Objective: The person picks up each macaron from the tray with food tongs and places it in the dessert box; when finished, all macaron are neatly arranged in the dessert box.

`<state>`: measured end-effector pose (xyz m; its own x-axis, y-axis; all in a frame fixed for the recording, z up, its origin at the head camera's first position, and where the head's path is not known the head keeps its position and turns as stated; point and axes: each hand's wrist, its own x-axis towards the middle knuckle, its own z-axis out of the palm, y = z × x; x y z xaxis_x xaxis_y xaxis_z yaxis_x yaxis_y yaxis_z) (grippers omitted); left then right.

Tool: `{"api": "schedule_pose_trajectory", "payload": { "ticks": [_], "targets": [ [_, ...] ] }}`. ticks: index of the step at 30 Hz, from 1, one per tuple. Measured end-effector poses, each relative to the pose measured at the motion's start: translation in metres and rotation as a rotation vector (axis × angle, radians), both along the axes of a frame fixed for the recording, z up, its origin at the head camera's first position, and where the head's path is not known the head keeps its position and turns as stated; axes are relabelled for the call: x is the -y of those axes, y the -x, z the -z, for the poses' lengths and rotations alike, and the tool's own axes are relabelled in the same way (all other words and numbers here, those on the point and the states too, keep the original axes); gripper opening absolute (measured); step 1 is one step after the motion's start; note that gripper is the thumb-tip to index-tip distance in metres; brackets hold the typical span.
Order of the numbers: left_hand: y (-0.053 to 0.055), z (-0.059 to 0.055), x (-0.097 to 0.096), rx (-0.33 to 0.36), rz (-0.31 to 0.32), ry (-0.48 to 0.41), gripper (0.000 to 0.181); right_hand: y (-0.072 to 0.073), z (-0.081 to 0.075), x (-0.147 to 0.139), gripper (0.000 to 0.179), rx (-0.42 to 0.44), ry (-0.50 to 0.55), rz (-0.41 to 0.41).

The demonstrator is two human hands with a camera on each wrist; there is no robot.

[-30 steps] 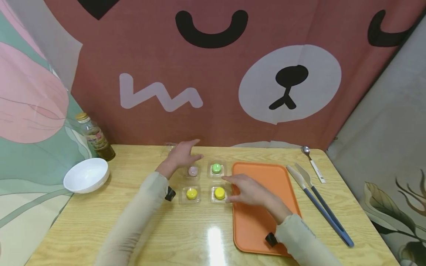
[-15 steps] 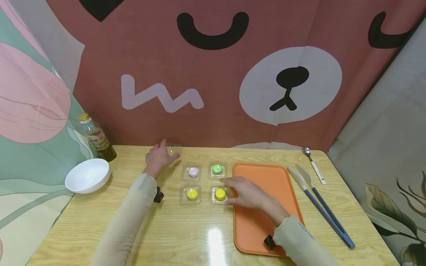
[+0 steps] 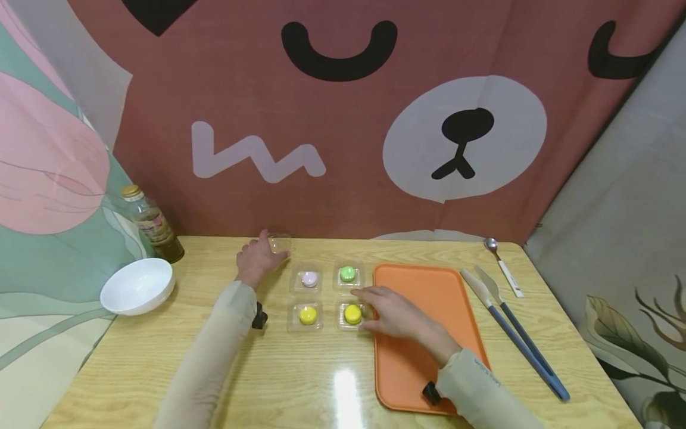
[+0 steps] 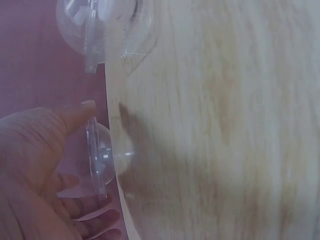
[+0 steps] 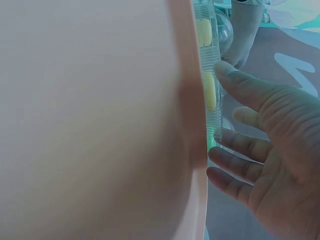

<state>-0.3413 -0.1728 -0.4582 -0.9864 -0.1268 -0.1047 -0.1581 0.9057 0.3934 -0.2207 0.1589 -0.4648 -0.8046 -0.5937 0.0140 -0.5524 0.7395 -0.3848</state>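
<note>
My left hand (image 3: 258, 260) reaches to the back of the table, at a small clear plastic lid (image 3: 280, 243). In the left wrist view the lid (image 4: 102, 155) has its dome towards the table, with thumb and fingers at opposite sides of its rim. My right hand (image 3: 396, 313) hovers over the tray's left edge, fingers spread and relaxed, holding nothing. Its fingertips are beside a clear box with a yellow macaron (image 3: 352, 314). Around it are similar boxes with another yellow macaron (image 3: 308, 315), a lilac macaron (image 3: 309, 279) and a green macaron (image 3: 347, 274).
The orange tray (image 3: 418, 363) lies under the right forearm. To its right are two blue-handled knives (image 3: 522, 339) and a small spoon (image 3: 502, 267). A white bowl (image 3: 137, 287) and a bottle of brown liquid (image 3: 153, 223) stand at the left. A bear-print cloth (image 3: 354, 196) closes off the back.
My left hand has moved left from above the lilac macaron to the lid, staying there over the last half second. The right hand has hardly moved.
</note>
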Motion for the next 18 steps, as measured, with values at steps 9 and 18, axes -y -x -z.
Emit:
{"api": "schedule_pose_trajectory", "payload": {
  "ticks": [9, 18],
  "targets": [
    [-0.001, 0.001, 0.005, -0.009, -0.001, 0.005, 0.084, 0.0, 0.001, 0.001, 0.075, -0.016, -0.008, -0.008],
    [-0.013, -0.018, 0.005, -0.125, 0.143, -0.076, 0.087, 0.0, -0.001, 0.001, 0.074, -0.02, -0.014, -0.009]
  ]
}}
